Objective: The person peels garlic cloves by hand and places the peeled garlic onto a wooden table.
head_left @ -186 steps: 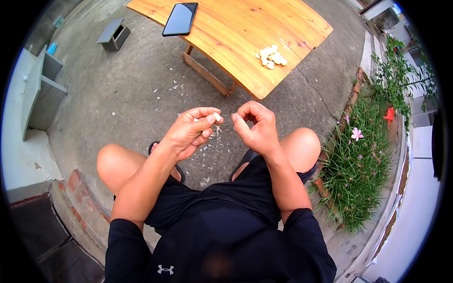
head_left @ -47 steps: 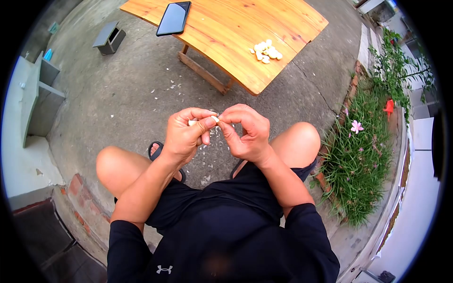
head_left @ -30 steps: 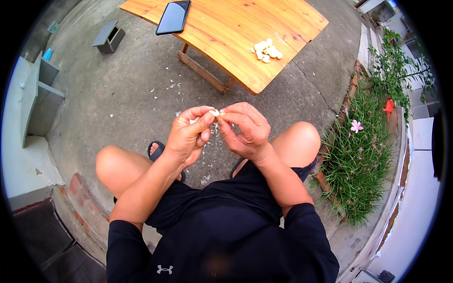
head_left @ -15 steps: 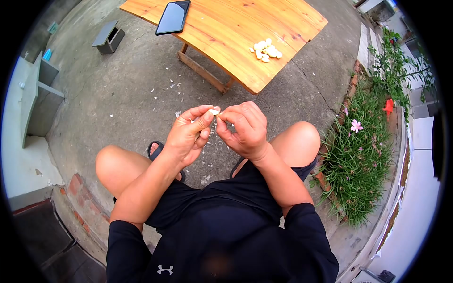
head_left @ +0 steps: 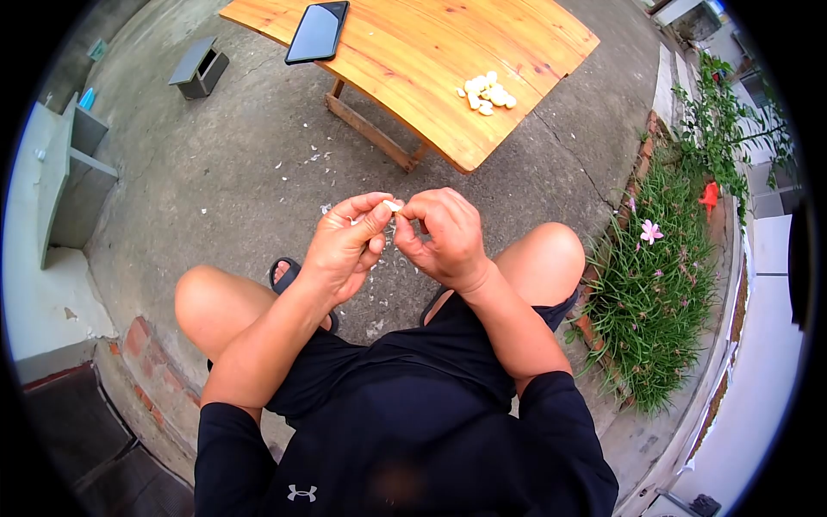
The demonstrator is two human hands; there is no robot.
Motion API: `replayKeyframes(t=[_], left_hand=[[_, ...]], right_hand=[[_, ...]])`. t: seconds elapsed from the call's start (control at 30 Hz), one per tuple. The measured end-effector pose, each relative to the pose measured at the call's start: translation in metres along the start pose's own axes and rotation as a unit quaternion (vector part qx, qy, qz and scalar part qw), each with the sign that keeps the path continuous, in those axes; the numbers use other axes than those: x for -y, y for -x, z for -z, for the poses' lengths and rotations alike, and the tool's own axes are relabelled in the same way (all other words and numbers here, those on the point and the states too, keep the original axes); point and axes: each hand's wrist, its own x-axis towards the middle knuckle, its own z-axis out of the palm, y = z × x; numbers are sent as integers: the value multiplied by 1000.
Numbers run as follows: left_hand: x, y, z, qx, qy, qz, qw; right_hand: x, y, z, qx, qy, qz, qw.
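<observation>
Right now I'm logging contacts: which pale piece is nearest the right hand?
The piece pinched by the fingertips of the left hand; the pile on the table lies farther off.

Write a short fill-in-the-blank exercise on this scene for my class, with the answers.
1. The left hand pinches a garlic clove between its forefinger and ____.
2. A pile of garlic cloves lies on a wooden ____.
3. The open, star-shaped flower is ____.

Missing words: thumb; table; pink.

I see remotely: table (head_left: 405, 52), smooth glossy wood | phone (head_left: 316, 33), glossy screen | ground (head_left: 241, 155), rough matt concrete | shirt (head_left: 405, 431), matt cloth | pale clove (head_left: 392, 206), smooth
</observation>
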Motion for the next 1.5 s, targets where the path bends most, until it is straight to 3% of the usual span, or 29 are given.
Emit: replayKeyframes(t=[0.17, 0.47, 0.73, 0.87, 0.97, 1.07, 1.2, 1.3, 1.4, 1.5], left_hand=[[0, -1, -1, -4, 1, 1, 1000], [-2, 1, 1, 23, 11, -6, 1000], [6, -8, 4, 16, -121, -145, 982], [2, -6, 2, -10, -124, -108, 986], [0, -8, 4, -20, -106, -72, 992], [-4, -9, 4, -19, -56, -43, 997], [-5, -9, 9, 18, -6, -13, 1000], [-7, -6, 9, 39, 8, 2, 999], [-7, -6, 9, 56, 6, 10, 998], [-8, -6, 9, 59, -16, 18, 998]], right_hand=[[-6, 1, -4, 3, 10, 35, 999], [-5, 5, -6, 9, -37, -24, 999], [2, 14, -2, 51, -246, -304, 919], [4, 11, 3, 24, -383, -397, 834], [2, 12, 4, 4, -432, -407, 805], [-3, 10, 10, -3, -437, -388, 811], [-13, 12, 20, 56, -323, -395, 858], [-13, 9, 17, 58, -280, -348, 893], [-2, 3, 3, -32, -336, -321, 885], [-2, -2, 13, 53, -251, -241, 936]])
